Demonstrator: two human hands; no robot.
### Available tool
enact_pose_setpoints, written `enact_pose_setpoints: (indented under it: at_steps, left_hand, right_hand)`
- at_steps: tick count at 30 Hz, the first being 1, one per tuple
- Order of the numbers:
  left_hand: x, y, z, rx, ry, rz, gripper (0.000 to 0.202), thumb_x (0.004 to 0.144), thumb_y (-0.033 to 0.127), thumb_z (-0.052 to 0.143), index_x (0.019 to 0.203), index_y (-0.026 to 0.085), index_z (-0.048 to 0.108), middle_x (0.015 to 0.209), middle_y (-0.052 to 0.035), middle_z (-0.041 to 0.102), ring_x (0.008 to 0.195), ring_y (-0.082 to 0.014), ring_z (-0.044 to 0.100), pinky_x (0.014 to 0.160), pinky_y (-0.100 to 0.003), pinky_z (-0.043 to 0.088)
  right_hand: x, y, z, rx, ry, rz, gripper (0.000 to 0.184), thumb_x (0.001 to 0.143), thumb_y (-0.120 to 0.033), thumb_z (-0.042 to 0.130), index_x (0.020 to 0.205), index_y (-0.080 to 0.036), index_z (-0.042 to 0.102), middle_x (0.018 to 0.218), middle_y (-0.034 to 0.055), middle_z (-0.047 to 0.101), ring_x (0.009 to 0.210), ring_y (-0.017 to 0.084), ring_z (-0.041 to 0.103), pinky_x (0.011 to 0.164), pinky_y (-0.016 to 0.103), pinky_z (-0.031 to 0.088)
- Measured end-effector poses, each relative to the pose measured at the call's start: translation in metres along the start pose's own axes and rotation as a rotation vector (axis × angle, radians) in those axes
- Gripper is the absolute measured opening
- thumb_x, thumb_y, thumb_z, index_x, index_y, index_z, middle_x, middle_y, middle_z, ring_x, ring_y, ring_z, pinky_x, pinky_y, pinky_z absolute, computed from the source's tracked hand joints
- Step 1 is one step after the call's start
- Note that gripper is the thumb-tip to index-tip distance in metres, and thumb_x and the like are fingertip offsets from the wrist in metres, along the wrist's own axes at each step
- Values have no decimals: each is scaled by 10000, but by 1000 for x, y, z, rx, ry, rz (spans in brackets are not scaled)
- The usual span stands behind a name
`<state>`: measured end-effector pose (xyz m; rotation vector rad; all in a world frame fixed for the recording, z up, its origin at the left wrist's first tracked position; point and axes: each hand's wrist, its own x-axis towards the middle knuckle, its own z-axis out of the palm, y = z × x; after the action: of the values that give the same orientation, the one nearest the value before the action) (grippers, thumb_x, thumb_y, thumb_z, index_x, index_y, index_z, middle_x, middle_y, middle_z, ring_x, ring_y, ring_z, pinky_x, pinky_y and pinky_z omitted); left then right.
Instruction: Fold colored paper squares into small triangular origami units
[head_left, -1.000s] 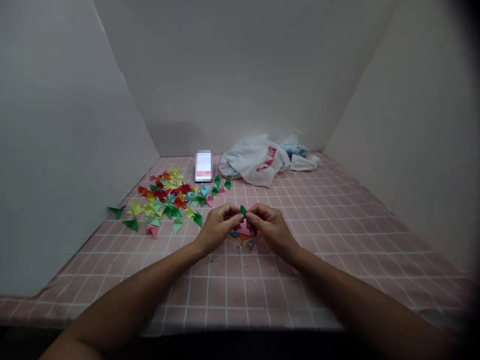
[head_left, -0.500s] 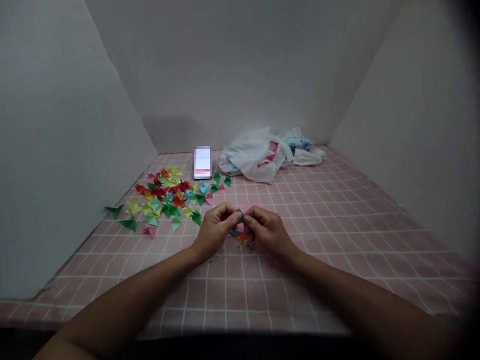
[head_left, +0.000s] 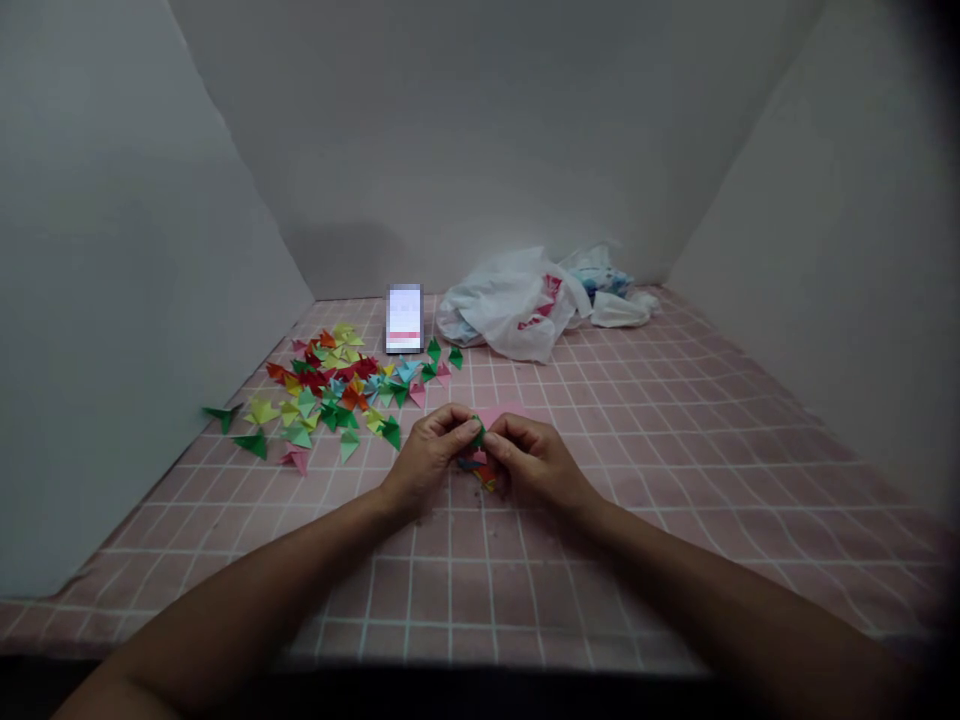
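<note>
My left hand [head_left: 429,457] and my right hand [head_left: 534,462] meet in front of me, their fingertips pinching a small folded green paper piece [head_left: 478,432]. Much of the piece is hidden by my fingers. A pink paper sheet [head_left: 501,414] lies just beyond my hands, partly covered by them. Under my right fingers is a small stack of coloured paper [head_left: 486,477]. To the left of my left hand spreads a scattered heap of multicoloured folded paper triangles [head_left: 330,392].
Everything rests on a pink grid-patterned mat [head_left: 615,520], with white walls on the left [head_left: 127,280], right [head_left: 817,260] and back [head_left: 487,150]. A pixelated phone [head_left: 404,318] stands at the back. A crumpled white plastic bag [head_left: 510,308] lies to its right.
The green piece has moved lower and deeper between my fingertips, and less of it shows. The pink sheet now shows more beyond my hands. The view has tilted slightly.
</note>
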<state>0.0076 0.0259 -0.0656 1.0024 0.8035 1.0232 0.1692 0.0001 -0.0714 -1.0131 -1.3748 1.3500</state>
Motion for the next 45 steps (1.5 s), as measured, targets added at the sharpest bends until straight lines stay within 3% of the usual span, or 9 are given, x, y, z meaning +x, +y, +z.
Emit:
enact_pose_setpoints:
  at_steps: [4, 8, 10, 18, 22, 29, 35, 38, 45]
  left_hand:
    - [0, 4, 1, -54, -2, -56, 398, 648, 420, 886, 775, 167, 607, 637, 41, 605, 550, -81, 543, 542, -192, 424]
    - [1, 5, 0, -64, 1, -75, 435, 652, 443, 900, 807, 162, 606, 543, 78, 524, 418, -24, 339, 408, -152, 217]
    - [2, 4, -1, -59, -24, -100, 465, 650, 471, 905, 822, 161, 606, 523, 81, 513, 398, -22, 309, 388, -154, 177]
    - [5, 7, -3, -107, -133, -167, 482, 637, 466, 928, 791, 153, 595, 494, 67, 530, 427, -50, 443, 423, -156, 296]
    - [6, 5, -4, -125, -134, -168, 484, 631, 434, 940, 831, 160, 595, 510, 74, 546, 414, -46, 439, 409, -150, 301]
    - [3, 2, -2, 15, -79, -1, 449, 686, 410, 905, 860, 180, 561, 625, 83, 572, 447, -48, 480, 426, -161, 364]
    - [0, 0, -5, 297, -81, 178, 287, 800, 394, 782, 843, 156, 627, 769, 20, 613, 697, -103, 587, 660, -219, 481]
    - [-2, 1, -4, 429, -49, 231, 226, 812, 351, 753, 856, 159, 643, 816, 1, 624, 743, -126, 599, 692, -243, 483]
    - [-3, 0, -2, 622, 55, 337, 149, 845, 304, 651, 815, 159, 670, 798, -29, 656, 740, -148, 612, 691, -267, 478]
  right_hand:
    - [1, 2, -1, 176, -75, 67, 422, 878, -599, 666, 738, -206, 601, 578, -26, 608, 453, 108, 535, 460, 234, 430]
    - [2, 0, -2, 284, -77, 106, 377, 855, -543, 726, 748, -199, 613, 621, -28, 631, 477, 98, 553, 465, 222, 431]
    - [2, 0, -1, 320, -79, 121, 358, 857, -516, 738, 748, -196, 620, 623, -28, 634, 484, 93, 555, 469, 215, 430]
    - [3, 3, -3, 339, -131, 137, 307, 860, -474, 732, 791, -189, 641, 777, 31, 724, 497, 92, 559, 458, 220, 426]
    - [3, 1, -3, 237, -132, 107, 296, 883, -471, 680, 791, -197, 616, 701, 3, 675, 494, 104, 552, 463, 232, 431]
    - [0, -4, 0, -62, -9, -71, 183, 881, -362, 625, 800, -199, 604, 768, 28, 683, 648, 148, 616, 597, 279, 494]
    - [1, -6, -1, -262, 115, -123, 172, 842, -298, 594, 707, -195, 563, 661, -7, 582, 588, 121, 524, 539, 251, 404]
    - [1, -6, -2, -391, 130, -193, 192, 861, -279, 578, 691, -193, 554, 641, -14, 559, 593, 115, 491, 544, 249, 373]
    - [0, -4, -3, -366, 101, -160, 171, 865, -280, 559, 716, -197, 549, 650, -11, 562, 591, 124, 505, 552, 262, 382]
